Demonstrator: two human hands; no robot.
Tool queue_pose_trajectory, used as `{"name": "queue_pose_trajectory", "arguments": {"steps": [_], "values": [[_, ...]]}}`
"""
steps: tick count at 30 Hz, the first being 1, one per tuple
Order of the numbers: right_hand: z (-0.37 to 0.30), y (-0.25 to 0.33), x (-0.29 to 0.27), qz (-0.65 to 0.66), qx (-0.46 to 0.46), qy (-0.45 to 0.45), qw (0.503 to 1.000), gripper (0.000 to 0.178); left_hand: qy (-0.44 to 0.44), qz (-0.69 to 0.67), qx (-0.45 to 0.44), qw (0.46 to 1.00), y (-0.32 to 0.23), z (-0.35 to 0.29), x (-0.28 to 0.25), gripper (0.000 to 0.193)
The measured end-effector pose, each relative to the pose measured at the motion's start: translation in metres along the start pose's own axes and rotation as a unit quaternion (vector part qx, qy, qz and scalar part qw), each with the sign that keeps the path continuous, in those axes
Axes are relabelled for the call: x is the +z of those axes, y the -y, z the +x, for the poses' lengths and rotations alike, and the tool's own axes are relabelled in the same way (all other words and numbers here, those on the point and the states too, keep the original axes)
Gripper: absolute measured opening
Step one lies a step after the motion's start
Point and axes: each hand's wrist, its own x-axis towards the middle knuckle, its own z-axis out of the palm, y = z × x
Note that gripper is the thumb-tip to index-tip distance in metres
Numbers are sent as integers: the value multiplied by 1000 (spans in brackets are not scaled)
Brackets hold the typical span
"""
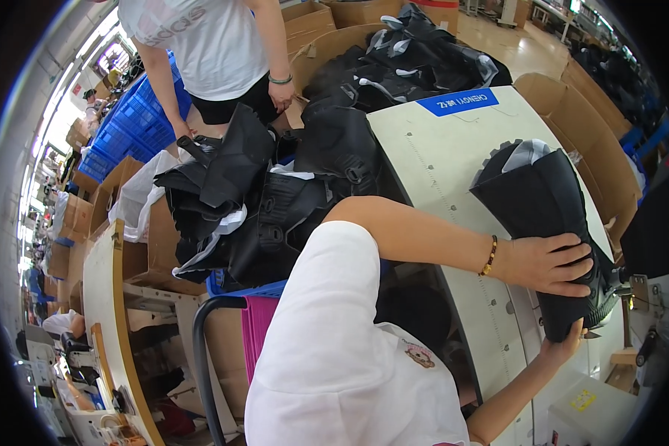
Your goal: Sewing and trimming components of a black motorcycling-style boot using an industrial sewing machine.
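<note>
A black boot upper (546, 197) with a grey-white lining at its open top lies across the cream worktable (416, 149). My left hand (550, 265) rests over its shaft, fingers wrapped across the black material, the thumb out of sight. Lower down, my right hand (563, 343) grips the bottom end of the same piece, most of its fingers hidden behind it. The right side of the upper sits against the metal parts of a sewing machine (639, 293); where they meet is partly covered.
Black boot uppers (275, 201) are heaped in a blue crate to the left. More fill a cardboard box (331, 44) behind. A person in a white shirt (215, 44) stands at the far left, one hand near the heap. A dark curved rail (201, 334) rises close to my left side.
</note>
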Motion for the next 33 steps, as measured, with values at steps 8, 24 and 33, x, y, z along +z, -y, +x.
{"name": "queue_pose_trajectory", "arguments": {"steps": [8,24,33], "values": [[-11,-12,46,108,37,-56,992,49,5,-28,59,998,29,2,18,40],[-33,38,72,109,169,-124,972,29,183,-192,14,964,13,34,-2,48],[-18,50,63,18,16,-83,996,20,220,-117,76,966,8,44,-10,46]]}}
